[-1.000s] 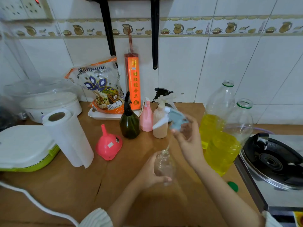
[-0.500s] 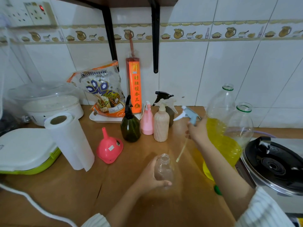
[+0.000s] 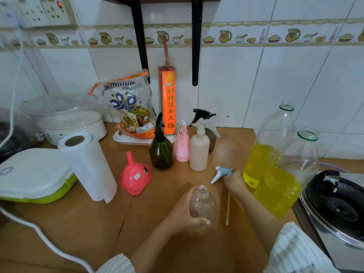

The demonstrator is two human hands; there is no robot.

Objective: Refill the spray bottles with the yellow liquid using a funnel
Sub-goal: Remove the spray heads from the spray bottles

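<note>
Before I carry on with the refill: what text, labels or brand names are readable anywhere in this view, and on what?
"Sismuuna" or similar, blurred white script on the snack bag; not sure of the spelling.
Red Chinese characters on the orange incense packet; too blurred to read reliably.
Small sticker on the pink funnel; too small to read.
White nutrition-style panel low on the snack bag; too small to read.
No readable label on the clear bottle or the yellow liquid bottles.

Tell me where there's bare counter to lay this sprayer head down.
Bare wood lies between the pink funnel and the clear bottle, and along the near edge. Around the spray bottles and yellow jugs it is crowded.
</note>
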